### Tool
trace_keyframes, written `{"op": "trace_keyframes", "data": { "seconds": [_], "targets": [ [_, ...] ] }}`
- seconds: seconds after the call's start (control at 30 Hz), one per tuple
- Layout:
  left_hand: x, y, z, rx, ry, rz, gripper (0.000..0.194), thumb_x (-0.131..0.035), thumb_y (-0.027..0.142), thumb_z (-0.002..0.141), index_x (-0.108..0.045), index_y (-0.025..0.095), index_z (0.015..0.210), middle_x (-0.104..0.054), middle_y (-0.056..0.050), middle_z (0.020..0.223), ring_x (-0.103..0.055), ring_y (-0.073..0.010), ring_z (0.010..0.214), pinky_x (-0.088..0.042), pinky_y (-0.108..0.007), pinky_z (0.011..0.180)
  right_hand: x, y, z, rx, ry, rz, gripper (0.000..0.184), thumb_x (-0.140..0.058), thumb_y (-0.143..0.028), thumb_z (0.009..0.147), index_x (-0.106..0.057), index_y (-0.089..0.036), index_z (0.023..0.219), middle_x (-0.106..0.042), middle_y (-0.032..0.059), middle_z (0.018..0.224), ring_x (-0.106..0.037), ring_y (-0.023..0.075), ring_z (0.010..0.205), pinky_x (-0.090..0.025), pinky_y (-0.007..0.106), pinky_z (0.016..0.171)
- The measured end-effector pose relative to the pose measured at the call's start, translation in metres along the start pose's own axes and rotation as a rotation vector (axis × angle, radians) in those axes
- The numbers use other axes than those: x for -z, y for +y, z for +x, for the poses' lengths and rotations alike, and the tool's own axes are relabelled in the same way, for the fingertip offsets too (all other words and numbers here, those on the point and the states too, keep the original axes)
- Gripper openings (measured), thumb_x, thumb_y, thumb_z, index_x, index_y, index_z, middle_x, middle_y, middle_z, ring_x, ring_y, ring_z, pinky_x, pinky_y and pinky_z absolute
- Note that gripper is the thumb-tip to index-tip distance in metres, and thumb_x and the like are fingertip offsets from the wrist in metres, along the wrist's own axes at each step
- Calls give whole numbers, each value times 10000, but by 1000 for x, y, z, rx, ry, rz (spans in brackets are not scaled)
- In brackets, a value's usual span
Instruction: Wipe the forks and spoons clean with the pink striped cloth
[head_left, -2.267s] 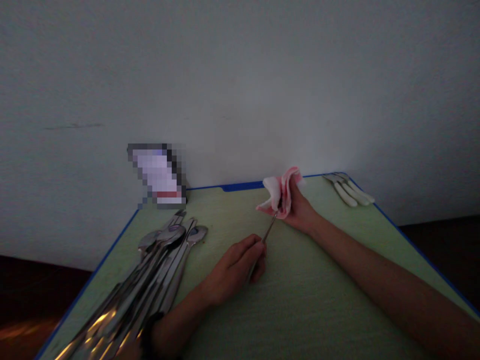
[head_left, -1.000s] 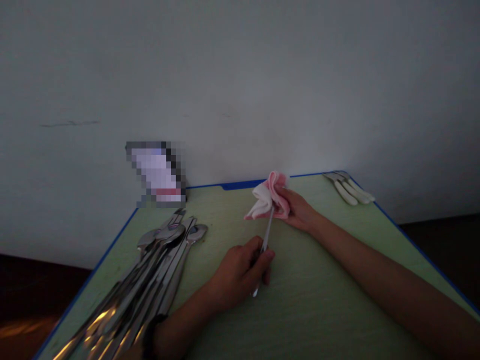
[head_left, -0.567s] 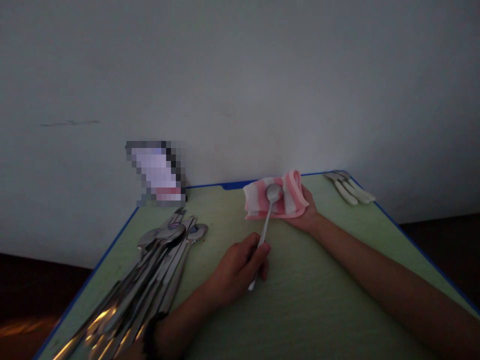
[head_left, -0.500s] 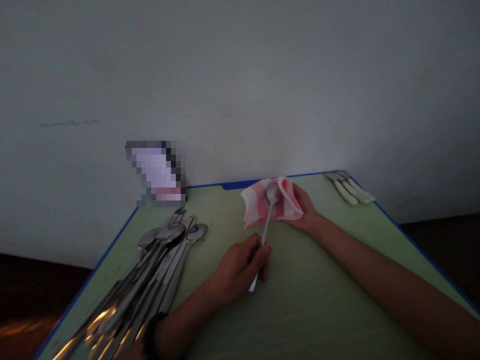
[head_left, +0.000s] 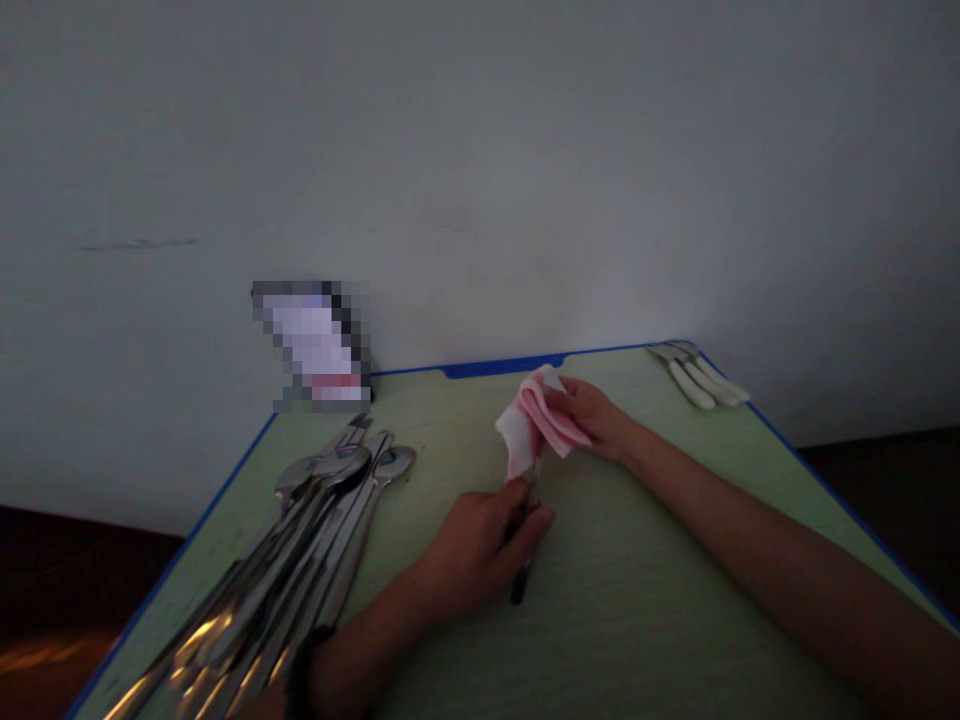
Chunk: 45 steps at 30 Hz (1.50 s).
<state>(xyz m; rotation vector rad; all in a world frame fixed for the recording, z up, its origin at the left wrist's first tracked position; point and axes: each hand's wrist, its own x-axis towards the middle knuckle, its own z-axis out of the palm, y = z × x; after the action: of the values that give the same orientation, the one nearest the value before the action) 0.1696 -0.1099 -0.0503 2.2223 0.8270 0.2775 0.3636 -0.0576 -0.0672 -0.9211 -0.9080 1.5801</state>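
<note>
My left hand [head_left: 487,540] is closed around the handle of a metal spoon [head_left: 535,480], whose lower end sticks out below the fingers. A pink and white cloth [head_left: 544,425] is folded over the spoon's bowl and hides it. Pinching the cloth from the right is my right hand [head_left: 589,415], with thumb and fingers closed on the fabric around the spoon's head. Both hands are above the middle of the table. Left of my left forearm lies a pile of metal spoons and other cutlery [head_left: 322,540], handles toward me.
Several white-handled forks [head_left: 697,375] lie at the table's far right corner. A blurred-out device with a bright screen [head_left: 311,340] leans at the back left. The pale green table [head_left: 637,600] has a blue edge and stands against a grey wall [head_left: 480,180].
My right hand has folded the cloth over the spoon's bowl, which was showing before. My left hand has turned the spoon and shifted slightly, the handle end now looking dark.
</note>
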Motion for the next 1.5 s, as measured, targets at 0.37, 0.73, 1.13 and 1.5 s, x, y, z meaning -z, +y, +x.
{"op": "trace_keyframes", "data": {
  "seconds": [0.37,0.73,1.13,1.5],
  "targets": [
    [3,3,0,66,-25,-152,324,-318,364,945,-471,188,721,-552,25,598,-535,-119,552,-400,-223,581,-1,1,4,-29,90,258,420,-533,-596,725,-616,-186,683,-616,9,575,-563,152,547,-479,289,590],
    [2,-1,1,146,5,-340,360,-313,410,939,-445,186,691,-515,45,567,-493,-98,478,-406,-210,502,0,3,7,-4,41,359,149,-579,-325,739,-642,-190,723,-662,4,668,-610,162,691,-501,292,726],
    [-1,-3,-1,58,-8,-128,308,-323,382,942,-447,189,737,-527,28,603,-508,-125,556,-387,-230,541,0,6,1,-10,-32,5,316,-764,-342,596,-625,-136,792,-653,20,699,-562,104,559,-457,244,567],
    [2,1,0,66,-12,-95,311,-325,379,938,-438,192,718,-519,30,585,-506,-125,543,-376,-229,533,-4,4,-2,-1,-29,-42,326,-758,-360,603,-622,-138,799,-649,28,724,-562,106,586,-454,230,556]
  ]
}}
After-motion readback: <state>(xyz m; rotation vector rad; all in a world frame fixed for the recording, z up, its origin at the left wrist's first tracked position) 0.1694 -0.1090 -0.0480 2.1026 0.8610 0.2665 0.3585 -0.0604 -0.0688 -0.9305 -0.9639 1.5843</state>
